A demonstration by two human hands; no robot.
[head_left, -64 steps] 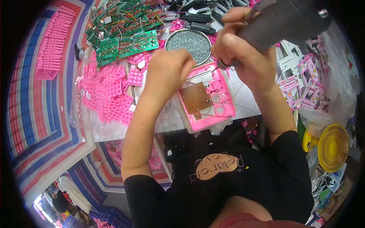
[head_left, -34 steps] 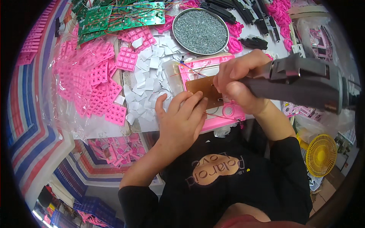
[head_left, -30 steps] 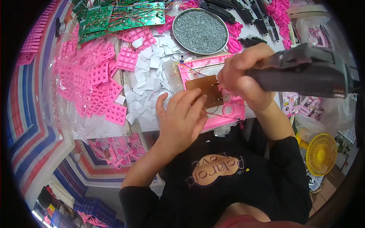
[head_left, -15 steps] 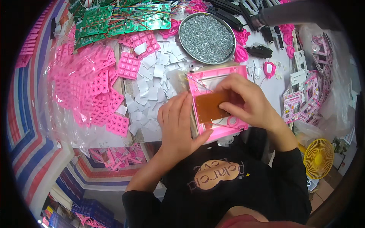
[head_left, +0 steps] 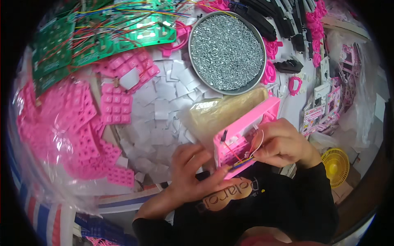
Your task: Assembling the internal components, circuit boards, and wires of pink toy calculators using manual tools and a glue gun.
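Observation:
A shallow pink plastic housing [head_left: 243,125] is tilted up on its edge, close to my body, with its hollow side facing me. My left hand [head_left: 189,174] grips its lower left edge, thumb along the near rim. Red, white, blue and yellow wires [head_left: 242,163] run inside and over the near rim. My right hand [head_left: 283,143] is closed at the right side of the housing, thumb and finger pinching the wires. The exact wire between those fingertips is partly hidden. The brown board is not visible.
Beyond the housing lies a yellowish clear-wrapped pad [head_left: 230,108]. Behind it stands a round metal pan [head_left: 230,92] of small screws. Pink keypads [head_left: 116,104], white paper pieces [head_left: 161,110] and green circuit boards [head_left: 143,33] cover the left. Black plastic parts [head_left: 288,66] lie at right.
The housing has gone from lying flat to tilted up and nearer my body. My right hand has left the brown board and now pinches wires. The view has shifted closer to the table.

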